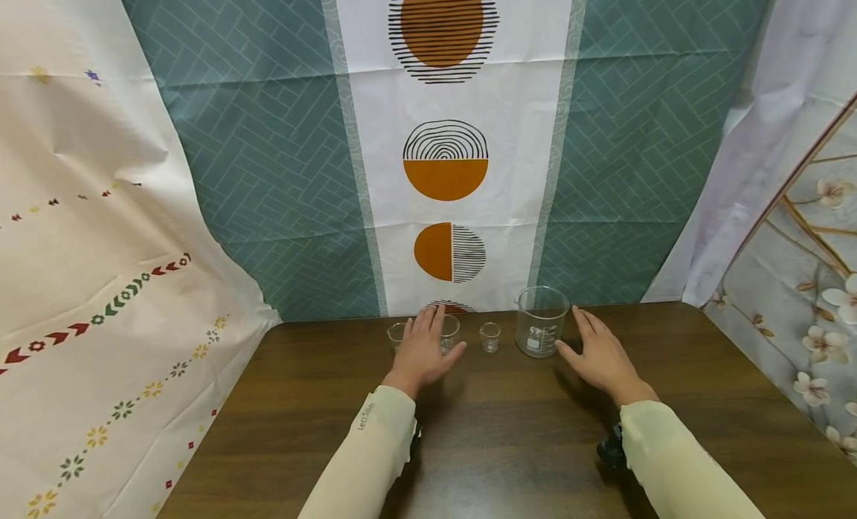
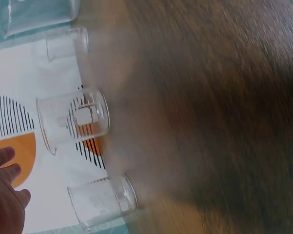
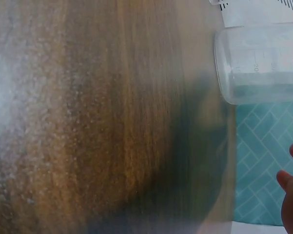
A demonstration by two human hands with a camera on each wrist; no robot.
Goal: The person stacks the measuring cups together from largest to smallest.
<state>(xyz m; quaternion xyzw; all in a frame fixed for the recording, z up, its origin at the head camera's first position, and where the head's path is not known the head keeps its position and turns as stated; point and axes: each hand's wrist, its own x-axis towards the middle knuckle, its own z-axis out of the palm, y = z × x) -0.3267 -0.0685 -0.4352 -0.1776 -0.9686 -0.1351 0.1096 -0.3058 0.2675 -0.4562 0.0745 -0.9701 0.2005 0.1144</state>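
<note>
Our right hand [image 1: 600, 355] is spread just right of the large beaker [image 1: 539, 324], contact unclear; left hand [image 1: 423, 353] spread near the smaller beakers [image 2: 73, 119], left of it. We judge gentle, even finger pressure best.

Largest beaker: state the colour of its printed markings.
White printed markings on the largest beaker, clearest in the head view.
</note>
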